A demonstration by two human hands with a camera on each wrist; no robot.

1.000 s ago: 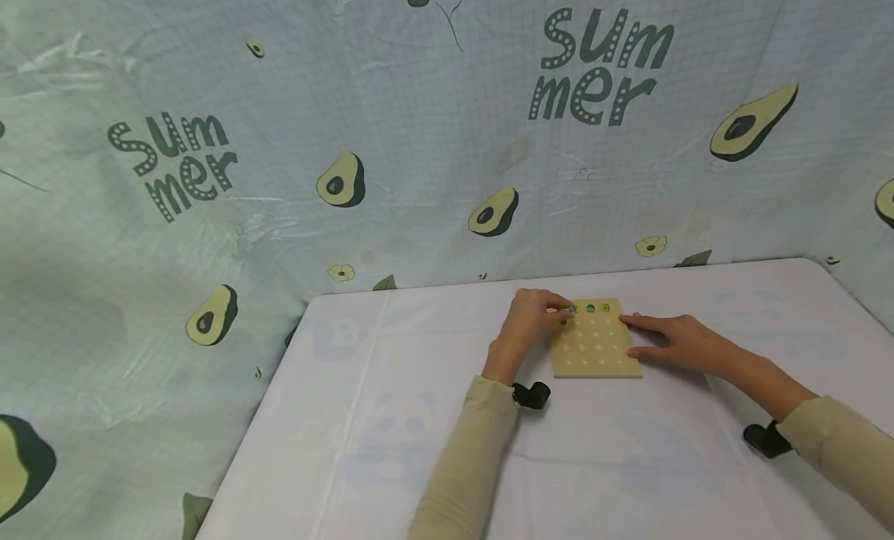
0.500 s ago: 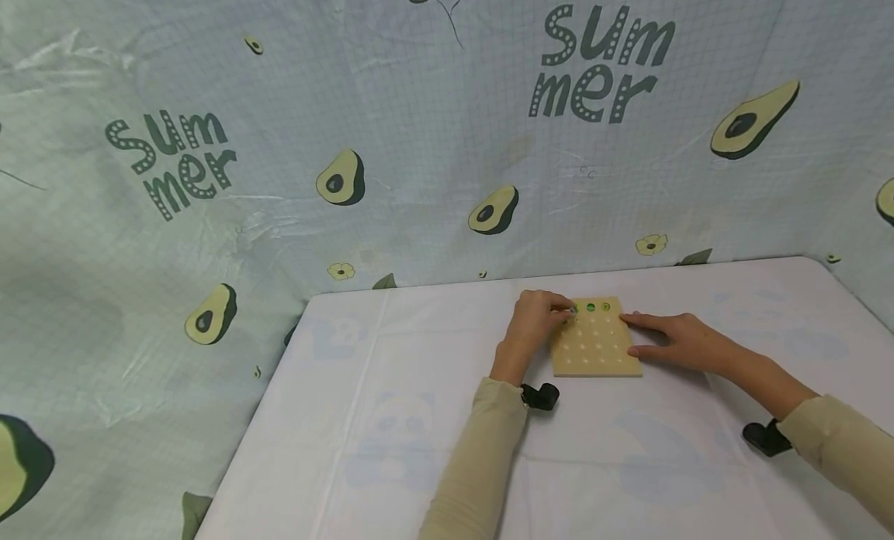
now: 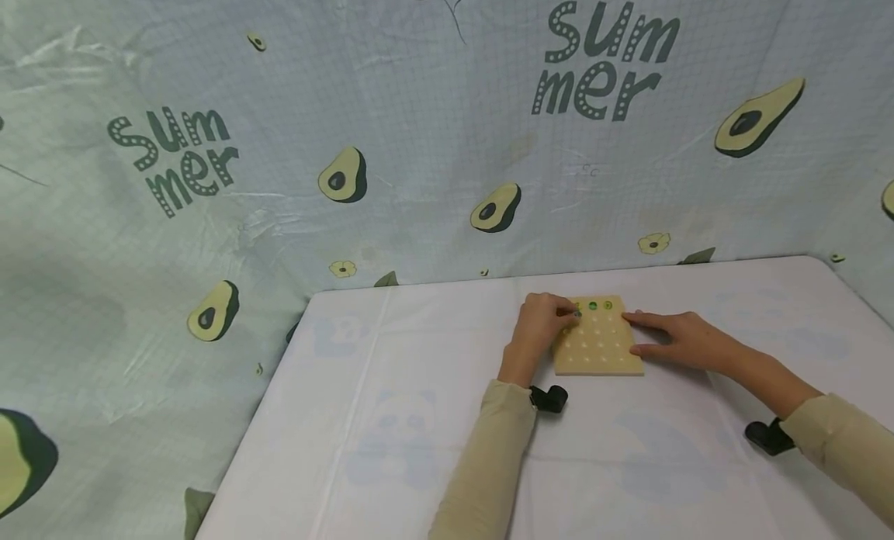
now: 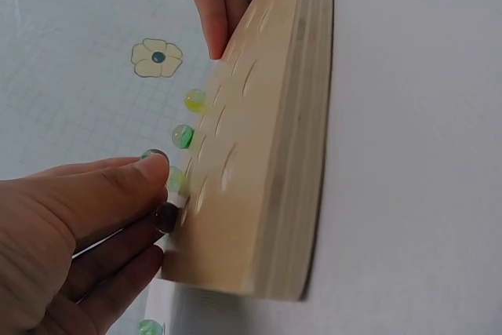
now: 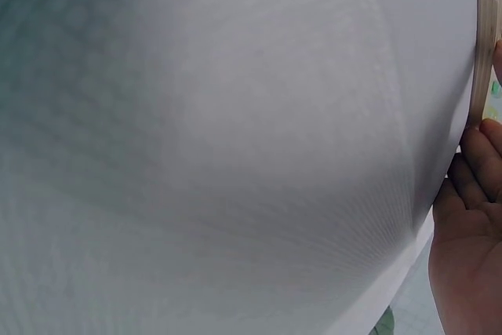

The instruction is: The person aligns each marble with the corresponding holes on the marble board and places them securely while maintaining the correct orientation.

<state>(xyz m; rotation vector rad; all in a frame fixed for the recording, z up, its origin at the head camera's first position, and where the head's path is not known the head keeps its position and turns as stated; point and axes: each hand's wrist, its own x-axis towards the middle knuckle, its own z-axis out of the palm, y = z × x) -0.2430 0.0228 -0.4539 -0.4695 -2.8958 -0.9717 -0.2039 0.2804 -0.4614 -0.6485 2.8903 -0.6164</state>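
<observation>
A square wooden board (image 3: 601, 359) with rows of shallow dimples lies on the table. My left hand (image 3: 536, 324) is over its back left corner, pinching a glass marble (image 4: 152, 154) between thumb and fingers, partly hidden by the thumb. In the left wrist view, a yellow marble (image 4: 195, 100), a green marble (image 4: 182, 136), a pale green marble (image 4: 177, 180) and a dark marble (image 4: 165, 217) sit along the board's edge rows. My right hand (image 3: 680, 340) touches the board's right side with thumb and fingers extended and apart.
A white cloth with faint panda prints covers the table (image 3: 419, 416). Another green marble (image 4: 150, 326) lies off the board, beyond its left side. Behind the table hangs a curtain (image 3: 419, 121) printed with avocados and lettering.
My left hand shifts slightly right and toward me over the board, still pinching the marble. My right hand stays at the board's right side.
</observation>
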